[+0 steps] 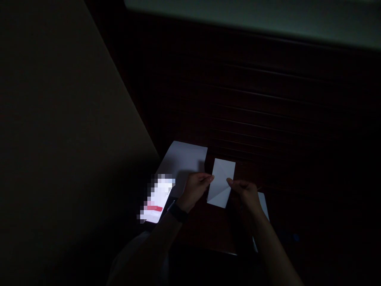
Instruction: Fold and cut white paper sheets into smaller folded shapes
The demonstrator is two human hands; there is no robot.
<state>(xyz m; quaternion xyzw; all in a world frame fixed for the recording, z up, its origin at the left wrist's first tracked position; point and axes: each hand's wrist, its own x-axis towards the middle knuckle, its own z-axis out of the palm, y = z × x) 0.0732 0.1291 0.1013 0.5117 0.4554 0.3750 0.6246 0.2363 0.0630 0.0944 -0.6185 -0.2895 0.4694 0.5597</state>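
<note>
A small white sheet of paper [220, 186], narrow and rectangular with diagonal crease lines, is held up between my two hands. My left hand [196, 186] pinches its left edge between thumb and fingers; a dark watch [177, 211] is on that wrist. On the opposite edge, my right hand [244, 192] grips the paper with the thumb lying on its face. Beneath and around the paper is a dark reddish-brown table top [205, 230].
Left of my hands lies a larger white paper [189, 157], with a lit phone screen [157, 202] beside it, partly pixelated. Another white sheet [263, 203] shows behind my right forearm. A dark slatted panel [253, 95] rises behind the table, and a plain wall [59, 99] stands left.
</note>
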